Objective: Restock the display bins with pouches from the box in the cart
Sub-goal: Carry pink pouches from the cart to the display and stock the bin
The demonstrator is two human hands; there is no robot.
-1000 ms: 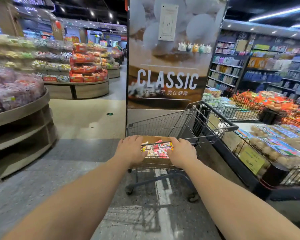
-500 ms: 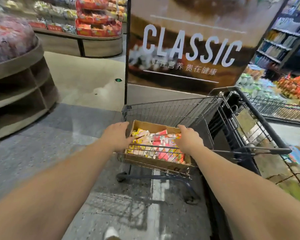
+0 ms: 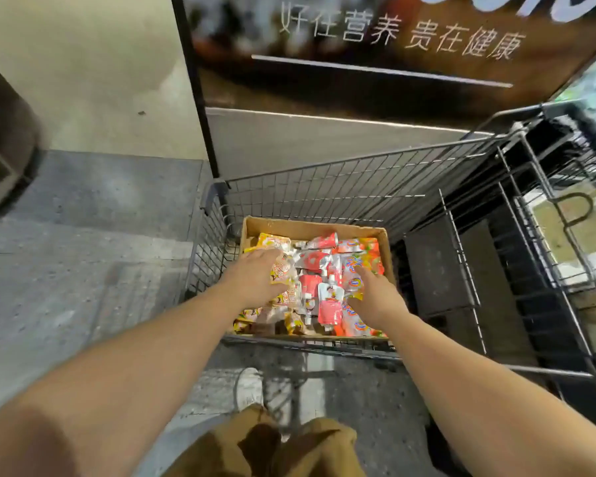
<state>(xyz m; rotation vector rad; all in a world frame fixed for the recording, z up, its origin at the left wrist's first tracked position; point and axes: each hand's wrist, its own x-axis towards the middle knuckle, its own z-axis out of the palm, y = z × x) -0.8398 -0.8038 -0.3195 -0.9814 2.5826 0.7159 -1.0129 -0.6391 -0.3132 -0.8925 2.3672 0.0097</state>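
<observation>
At the far left edge a dark curved display stand (image 3: 0, 146) is sitting on the grey floor (image 3: 93, 215); lower centre, a white shoe (image 3: 249, 387) is showing beneath tan trousers (image 3: 265, 445). Left of centre, the left hand (image 3: 255, 278) is lying palm down on the yellow pouches (image 3: 283, 270), fingers spread and fairly straight, pinching nothing that I can make out. The cardboard box (image 3: 310, 227) is sitting in the near left corner of the wire cart (image 3: 358, 187), in the middle of the frame, filled with yellow, red and orange pouches. Just right of centre, the right hand (image 3: 375, 297) is resting on the orange pouches (image 3: 358, 266), fingers extended; whether they are gripping one I cannot tell. Across the upper right a brown sign (image 3: 393, 63) with white Chinese characters is standing behind the cart; a second wire cart (image 3: 565, 256) is standing at the right edge.
</observation>
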